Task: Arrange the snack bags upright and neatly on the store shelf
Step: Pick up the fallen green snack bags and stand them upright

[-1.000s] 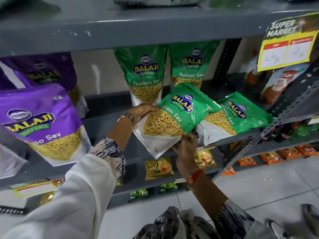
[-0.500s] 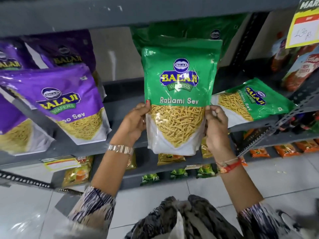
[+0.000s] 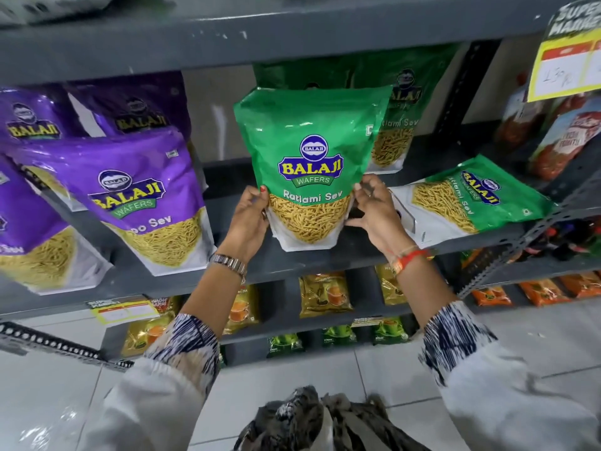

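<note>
A green Balaji Ratlami Sev bag [image 3: 309, 151] stands upright on the grey shelf [image 3: 325, 260], its base on the board. My left hand [image 3: 248, 219] grips its lower left edge and my right hand [image 3: 377, 213] holds its lower right edge. Behind it another green bag [image 3: 395, 131] stands upright, partly hidden. To the right a third green bag [image 3: 471, 200] lies flat on its side on the shelf. Purple Balaji bags [image 3: 136, 196] lean forward at the left.
A yellow price card [image 3: 566, 66] hangs at the upper right above red snack bags [image 3: 566, 138]. A slotted metal brace [image 3: 527, 242] crosses the right end of the shelf. Lower shelves hold yellow tea packets [image 3: 325, 296] and orange packets [image 3: 536, 292].
The green bag went from lying tilted on the shelf to upright in both hands, then moved back and down until its base rests on the shelf.
</note>
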A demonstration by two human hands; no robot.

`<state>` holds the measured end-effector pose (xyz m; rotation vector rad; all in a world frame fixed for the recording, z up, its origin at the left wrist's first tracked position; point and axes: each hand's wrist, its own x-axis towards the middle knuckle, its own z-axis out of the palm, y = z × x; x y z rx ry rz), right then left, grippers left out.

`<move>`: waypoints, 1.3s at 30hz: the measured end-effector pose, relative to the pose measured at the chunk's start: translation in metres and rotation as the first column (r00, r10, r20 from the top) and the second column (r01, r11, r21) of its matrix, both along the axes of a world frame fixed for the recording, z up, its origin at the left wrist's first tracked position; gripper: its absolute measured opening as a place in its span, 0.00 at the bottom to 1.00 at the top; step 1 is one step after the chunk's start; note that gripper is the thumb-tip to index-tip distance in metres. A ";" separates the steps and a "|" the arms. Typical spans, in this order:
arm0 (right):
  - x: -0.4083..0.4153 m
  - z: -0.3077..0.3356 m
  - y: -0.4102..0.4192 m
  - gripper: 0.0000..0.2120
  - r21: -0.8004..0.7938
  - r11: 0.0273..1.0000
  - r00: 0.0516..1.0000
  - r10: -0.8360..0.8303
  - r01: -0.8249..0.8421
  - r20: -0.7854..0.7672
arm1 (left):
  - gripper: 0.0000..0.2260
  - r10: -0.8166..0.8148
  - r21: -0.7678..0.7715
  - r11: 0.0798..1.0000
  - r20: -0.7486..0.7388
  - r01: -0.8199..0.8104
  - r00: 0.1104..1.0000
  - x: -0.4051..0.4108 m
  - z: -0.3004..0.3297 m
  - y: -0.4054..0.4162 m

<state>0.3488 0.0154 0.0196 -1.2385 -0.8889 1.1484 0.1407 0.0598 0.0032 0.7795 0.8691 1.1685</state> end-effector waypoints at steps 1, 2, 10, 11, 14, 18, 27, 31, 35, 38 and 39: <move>0.001 -0.001 0.002 0.05 -0.001 1.000 1.000 -0.002 0.002 -0.012 | 0.12 -0.012 -0.005 1.000 -0.004 0.012 1.000 0.002 -0.002 0.002; 0.003 -0.002 0.004 0.05 -0.002 1.000 1.000 -0.009 0.009 -0.019 | 0.12 -0.020 -0.011 1.000 -0.006 0.020 1.000 0.004 -0.003 0.003; 0.023 -0.008 0.011 0.06 0.005 0.999 0.999 -0.035 0.035 -0.007 | 0.11 -0.040 -0.019 0.999 0.000 0.040 0.999 0.024 -0.013 0.009; 0.024 -0.008 0.012 0.06 0.000 0.999 0.999 -0.038 0.038 -0.001 | 0.10 -0.034 -0.020 0.999 0.005 0.034 0.999 0.026 -0.014 0.010; 0.027 -0.011 0.013 0.05 -0.002 0.999 0.999 -0.037 0.037 0.017 | 0.08 0.005 -0.025 1.000 0.006 -0.005 1.000 0.029 -0.016 0.008; 0.030 -0.012 0.006 0.11 -0.006 0.999 0.998 -0.041 0.041 0.045 | 0.05 0.428 0.089 0.901 -0.021 -0.425 0.903 0.039 -0.021 -0.001; 0.105 -0.021 -0.046 0.08 0.134 0.596 0.604 -0.797 0.792 -0.024 | 0.04 0.410 0.686 0.715 -0.257 -0.134 0.875 0.138 -0.008 -0.052; 0.138 -0.047 -0.048 0.09 -0.285 0.539 0.527 -0.841 0.793 -0.121 | 0.11 0.214 0.648 0.664 -0.644 0.374 0.735 0.210 0.004 -0.033; 0.153 -0.059 -0.055 0.08 -0.526 0.734 0.725 -0.628 0.430 -0.284 | 0.17 0.163 0.340 0.821 -0.909 0.459 0.383 0.266 0.017 0.019; 0.153 -0.058 -0.060 0.14 -0.446 0.782 0.700 -0.606 0.436 -0.378 | 0.17 -0.089 -0.027 0.792 -0.993 0.610 0.071 0.287 0.023 0.051; 0.152 -0.057 -0.059 0.17 -0.441 0.775 0.683 -0.619 0.452 -0.388 | 0.17 -0.208 -0.133 0.790 -0.977 0.599 0.057 0.288 0.027 0.057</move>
